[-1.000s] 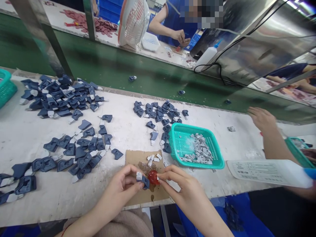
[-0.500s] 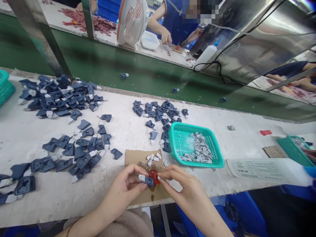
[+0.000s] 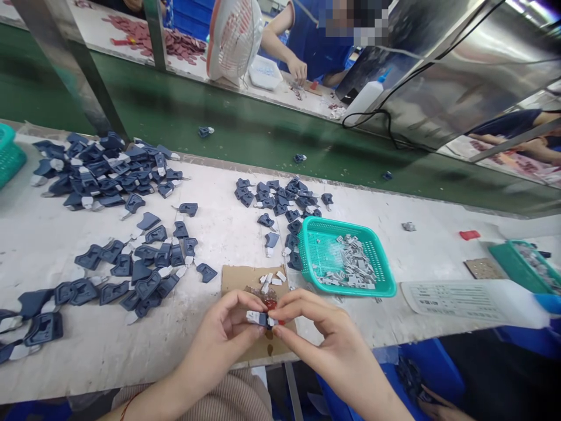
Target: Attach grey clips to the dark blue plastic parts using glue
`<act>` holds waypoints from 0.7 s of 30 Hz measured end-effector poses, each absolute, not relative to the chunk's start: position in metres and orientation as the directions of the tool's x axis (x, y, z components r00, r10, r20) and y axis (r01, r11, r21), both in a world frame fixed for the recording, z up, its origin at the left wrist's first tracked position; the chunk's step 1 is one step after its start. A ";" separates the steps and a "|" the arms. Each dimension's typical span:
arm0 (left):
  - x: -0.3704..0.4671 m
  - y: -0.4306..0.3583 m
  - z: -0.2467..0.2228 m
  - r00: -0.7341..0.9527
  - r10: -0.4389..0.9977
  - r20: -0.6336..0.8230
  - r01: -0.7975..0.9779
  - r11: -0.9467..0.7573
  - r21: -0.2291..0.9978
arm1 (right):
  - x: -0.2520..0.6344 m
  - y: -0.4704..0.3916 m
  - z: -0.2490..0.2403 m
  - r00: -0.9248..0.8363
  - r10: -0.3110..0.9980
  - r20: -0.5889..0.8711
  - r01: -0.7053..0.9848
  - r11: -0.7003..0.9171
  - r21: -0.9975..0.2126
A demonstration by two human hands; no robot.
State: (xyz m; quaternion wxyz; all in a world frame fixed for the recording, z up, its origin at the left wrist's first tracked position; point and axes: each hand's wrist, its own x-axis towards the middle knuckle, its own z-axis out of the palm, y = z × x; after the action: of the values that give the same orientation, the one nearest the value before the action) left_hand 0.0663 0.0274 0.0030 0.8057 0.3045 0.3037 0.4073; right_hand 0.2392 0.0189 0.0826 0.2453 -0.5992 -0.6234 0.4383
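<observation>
My left hand (image 3: 228, 327) pinches a dark blue plastic part (image 3: 263, 318) with a light grey end, above a piece of cardboard (image 3: 232, 280). With thumb and forefinger, my right hand (image 3: 313, 324) holds a small light grey plastic piece (image 3: 272, 321) against the right end of the blue part. Fingertips hide much of the joint between them. Behind the hands, a red object (image 3: 270, 304) is mostly covered, with wet brown stains around it. Several small grey pieces (image 3: 274, 280) lie on the cardboard's far part.
A green basket (image 3: 307, 257) of grey pieces stands right of the cardboard. Blue parts lie heaped at left (image 3: 105, 169) and beyond the cardboard (image 3: 284, 196). A white bottle (image 3: 473, 301) lies at right. Several parts sit on the green belt (image 3: 249, 134); a co-worker (image 3: 302, 47) sits across it.
My right hand has moved left and brought the small grey piece against the blue part. The parts on the green belt have shifted left.
</observation>
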 end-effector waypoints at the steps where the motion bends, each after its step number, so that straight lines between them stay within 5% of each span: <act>1: 0.066 0.027 0.003 0.478 0.846 -0.235 -0.479 0.475 0.738 | 0.239 0.019 0.082 -0.162 0.962 -0.220 0.530 -0.103 -0.842; 9: 0.065 0.027 0.006 0.452 0.859 -0.242 -0.475 0.461 0.750 | 0.236 0.022 0.083 -0.136 0.945 -0.298 0.485 -0.199 -0.852; 21: 0.063 0.031 0.014 0.462 0.855 -0.237 -0.497 0.471 0.728 | 0.222 0.015 0.068 -0.088 0.902 -0.422 0.205 -0.398 -0.894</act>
State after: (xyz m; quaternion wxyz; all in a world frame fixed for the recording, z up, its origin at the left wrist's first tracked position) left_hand 0.0626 0.0309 0.0142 0.8024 0.2950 0.3027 0.4212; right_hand 0.2224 0.0152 0.0683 0.3017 -0.6042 -0.4580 0.5781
